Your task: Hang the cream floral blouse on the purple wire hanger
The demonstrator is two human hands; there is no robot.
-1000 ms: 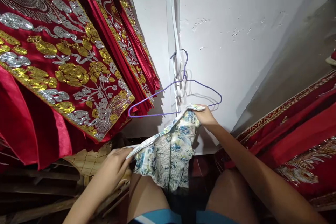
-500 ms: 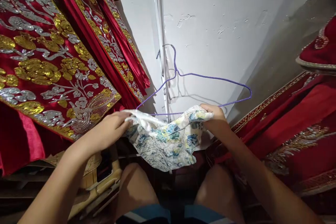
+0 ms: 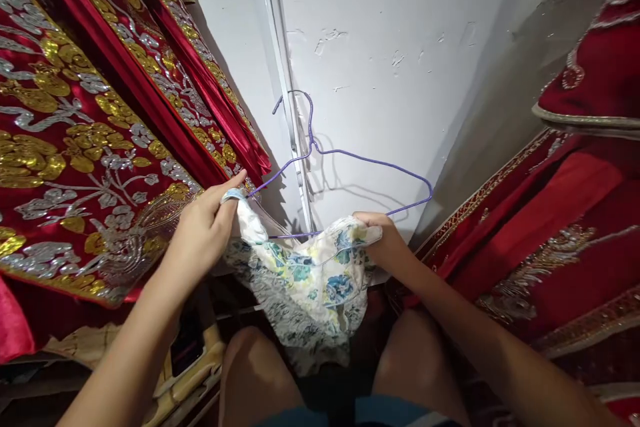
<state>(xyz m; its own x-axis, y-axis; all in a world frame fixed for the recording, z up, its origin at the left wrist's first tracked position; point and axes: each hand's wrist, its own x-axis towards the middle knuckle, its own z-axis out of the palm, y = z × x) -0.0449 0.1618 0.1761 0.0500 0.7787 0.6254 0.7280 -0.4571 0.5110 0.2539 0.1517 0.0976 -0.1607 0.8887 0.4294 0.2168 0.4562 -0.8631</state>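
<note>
A floral garment (image 3: 320, 280) is hanging between the person's two hands, overlapping the lower bar of a purple wire hanger (image 3: 312, 140). The left hand (image 3: 205, 223) is gripping one upper edge near the hanger's left end, which is disappearing behind cloth; whether it is inside cannot be told. The right hand (image 3: 383, 240) is clasping the other upper edge. The hanger's hook is crossing a narrow strip (image 3: 273, 7) on the white wall (image 3: 390, 33). Sequined red cloth (image 3: 95, 113) is hanging at left.
</note>
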